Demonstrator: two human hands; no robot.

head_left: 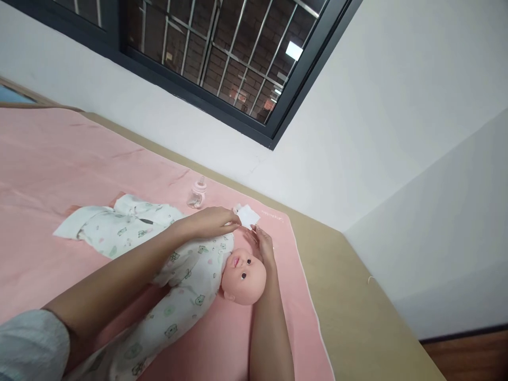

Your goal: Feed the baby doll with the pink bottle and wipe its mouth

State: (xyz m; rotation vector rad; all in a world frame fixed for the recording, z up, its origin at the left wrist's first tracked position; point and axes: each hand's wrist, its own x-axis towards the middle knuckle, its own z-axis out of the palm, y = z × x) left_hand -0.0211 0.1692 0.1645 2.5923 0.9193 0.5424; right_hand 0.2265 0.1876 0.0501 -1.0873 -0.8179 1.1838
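A baby doll [244,275] in a white onesie with green animal prints lies on its back on the pink mat [222,333], its head to the right. My left hand [216,219] reaches across the doll's chest, fingers closed on the left edge of a small white square tissue [248,216]. Beyond the doll's head, my right hand [262,243] has its fingers bent and pinched at the tissue's lower corner. My right forearm runs beside the head. A small whitish thing [237,208], too small to make out, shows behind the left fingertips.
A clear baby bottle [197,193] with a pink collar stands on the mat behind the doll. Past the mat's edge lies a tan surface [329,264], bordered by the white wall [309,174]. A dark-framed barred window [222,58] is above.
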